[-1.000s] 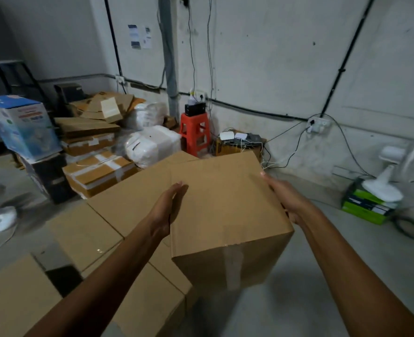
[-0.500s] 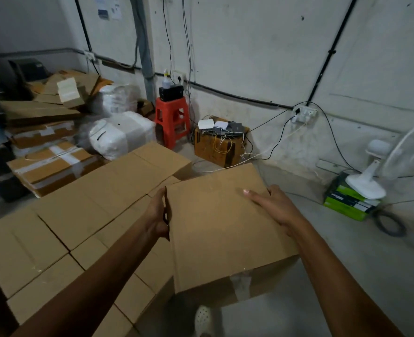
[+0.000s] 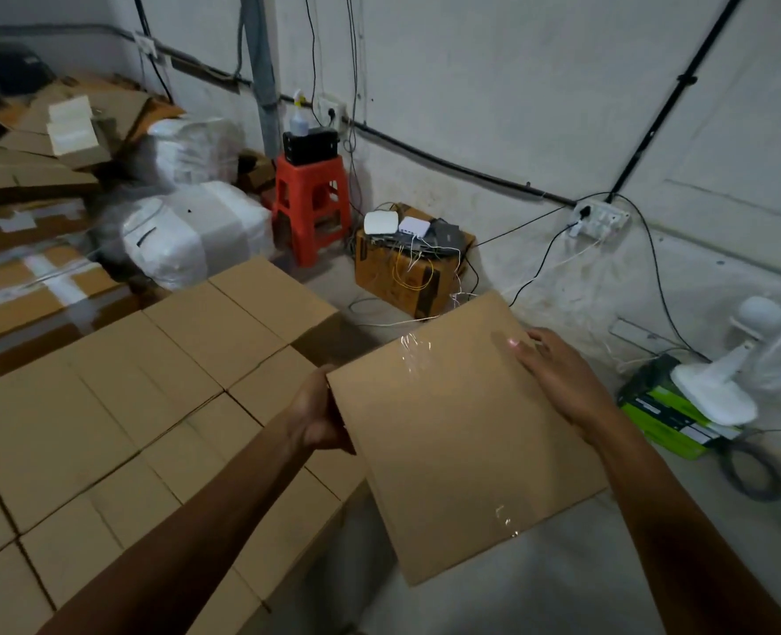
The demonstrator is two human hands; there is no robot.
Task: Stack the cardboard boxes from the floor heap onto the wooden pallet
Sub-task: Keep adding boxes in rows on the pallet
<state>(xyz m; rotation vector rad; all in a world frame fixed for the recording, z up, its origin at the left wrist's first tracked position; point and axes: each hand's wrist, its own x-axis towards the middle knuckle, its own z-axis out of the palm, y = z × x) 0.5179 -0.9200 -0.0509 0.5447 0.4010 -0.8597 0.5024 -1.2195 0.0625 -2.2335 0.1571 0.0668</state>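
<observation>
A plain brown cardboard box with clear tape on top is held between both hands in the middle of the view. My left hand presses against its left side, fingers hidden behind the edge. My right hand lies flat with straight fingers on the box's top right. To the left lies a stack of several similar cardboard boxes, packed side by side; the held box sits beside the stack's right edge. The pallet beneath is hidden.
A red plastic stool and a box with network gear stand by the wall. White wrapped bundles and taped cartons lie at the left. A white fan on green packs and a cable coil are at the right.
The box has come down and nearer to me, now beside the stack's right edge. My view has tilted down and swung left. Both hands stay on the box's sides.
</observation>
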